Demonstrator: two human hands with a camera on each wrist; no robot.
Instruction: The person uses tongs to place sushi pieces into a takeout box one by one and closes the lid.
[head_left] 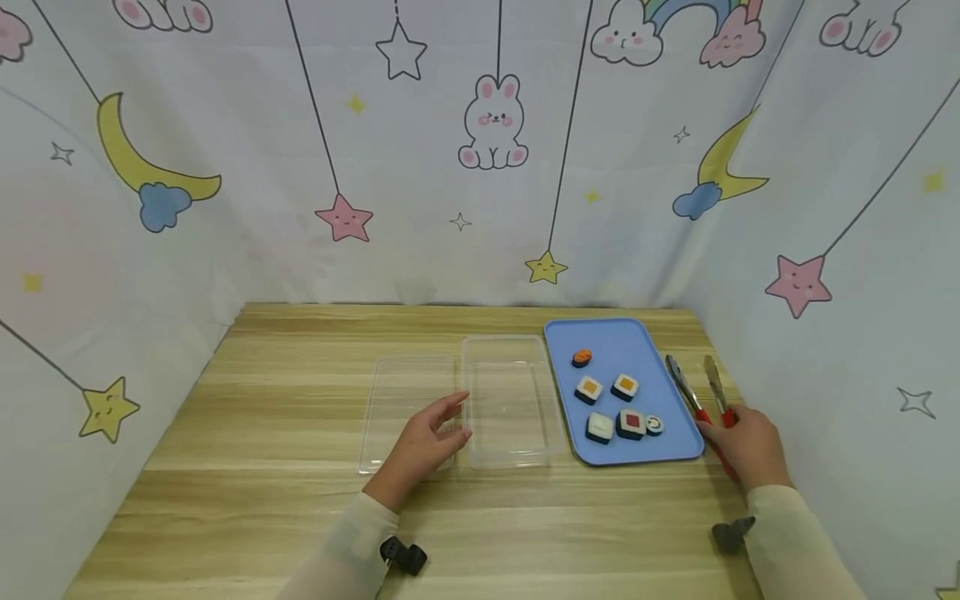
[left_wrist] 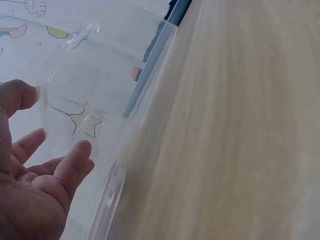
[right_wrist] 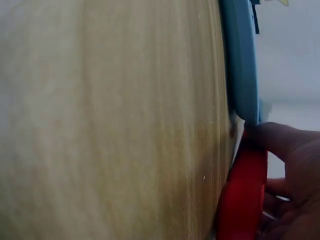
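My left hand [head_left: 425, 446] is beside the left wall of a clear plastic box [head_left: 510, 404], its fingers spread and loosely bent. In the left wrist view the fingertips [left_wrist: 83, 149] are at or very near the box wall; whether they press on it I cannot tell. At the right, my right hand [head_left: 752, 446] holds a pair of tongs [head_left: 715, 382] with red handles, thumb on one handle [right_wrist: 245, 187]. The tongs' metal arms are spread apart and lie just right of a blue tray [head_left: 615, 333]. Nothing is between their tips.
Several toy sushi pieces sit on the tray, among them an orange-topped one [head_left: 582, 357], a red-centred one [head_left: 631, 423] and a small round one [head_left: 654, 426]. Left of the box lies a clear flat lid [head_left: 405, 387]. A printed curtain [head_left: 420, 267] borders the wooden table [head_left: 262, 400].
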